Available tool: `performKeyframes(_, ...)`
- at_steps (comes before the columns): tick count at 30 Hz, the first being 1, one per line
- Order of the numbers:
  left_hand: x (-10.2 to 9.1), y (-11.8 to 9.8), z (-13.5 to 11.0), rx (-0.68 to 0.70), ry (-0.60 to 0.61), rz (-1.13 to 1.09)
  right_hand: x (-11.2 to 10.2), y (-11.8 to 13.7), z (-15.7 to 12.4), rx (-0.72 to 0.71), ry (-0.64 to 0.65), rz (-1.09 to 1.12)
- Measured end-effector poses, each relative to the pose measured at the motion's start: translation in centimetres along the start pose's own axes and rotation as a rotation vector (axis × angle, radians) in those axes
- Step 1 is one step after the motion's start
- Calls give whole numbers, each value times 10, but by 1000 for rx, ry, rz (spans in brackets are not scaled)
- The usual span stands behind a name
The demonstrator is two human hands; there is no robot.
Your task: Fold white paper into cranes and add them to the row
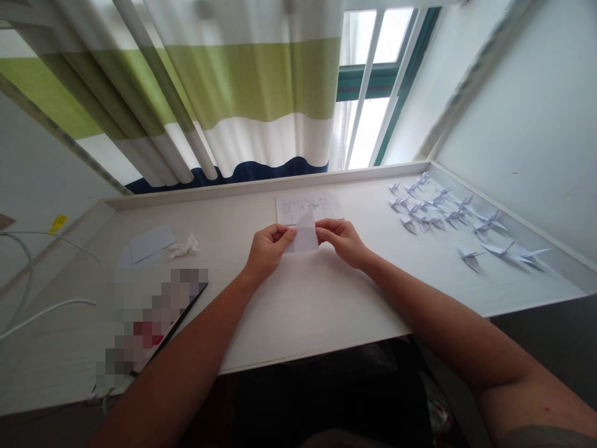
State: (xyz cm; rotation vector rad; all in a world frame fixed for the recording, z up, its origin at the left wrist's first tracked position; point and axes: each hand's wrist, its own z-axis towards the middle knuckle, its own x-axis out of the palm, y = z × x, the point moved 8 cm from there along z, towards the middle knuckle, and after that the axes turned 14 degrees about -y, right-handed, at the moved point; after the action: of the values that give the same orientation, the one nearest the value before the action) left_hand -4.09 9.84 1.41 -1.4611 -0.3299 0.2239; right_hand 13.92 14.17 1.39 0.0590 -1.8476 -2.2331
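A small folded piece of white paper point(306, 237) with a pointed top is held just above the white desk point(298, 311), near its middle. My left hand point(268, 249) pinches its left edge with closed fingers. My right hand point(342, 239) pinches its right edge the same way. Behind the paper a printed sheet point(305, 206) lies flat on the desk.
Several folded paper cranes point(448, 214) stand in rows at the right of the desk by the wall. At the left lie a flat paper sheet point(152, 242), a crumpled scrap point(185, 247) and a blurred-out object point(149, 317). White cables point(28, 311) run along the left. A striped curtain point(233, 87) and window are behind.
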Motion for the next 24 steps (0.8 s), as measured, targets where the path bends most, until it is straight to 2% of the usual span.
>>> performKeyframes(10,7,6,-2,-67,83,-33,7,2,-3,25,78,20)
performKeyframes(12,4,4,0,32,49,43,3,2,-1,1,22,-2)
performKeyframes(14,2,-4,-2,206,5,211,-2,2,0,-33,-50,-40)
performKeyframes(16,8,-10,-9,354,33,425,-6,1,0,-50,-122,-87)
performKeyframes(19,21,-11,-23,448,105,637,-9,1,-3,-51,-202,-157)
performKeyframes(24,26,-15,-34,571,28,687,-8,9,-8,-97,-254,-218)
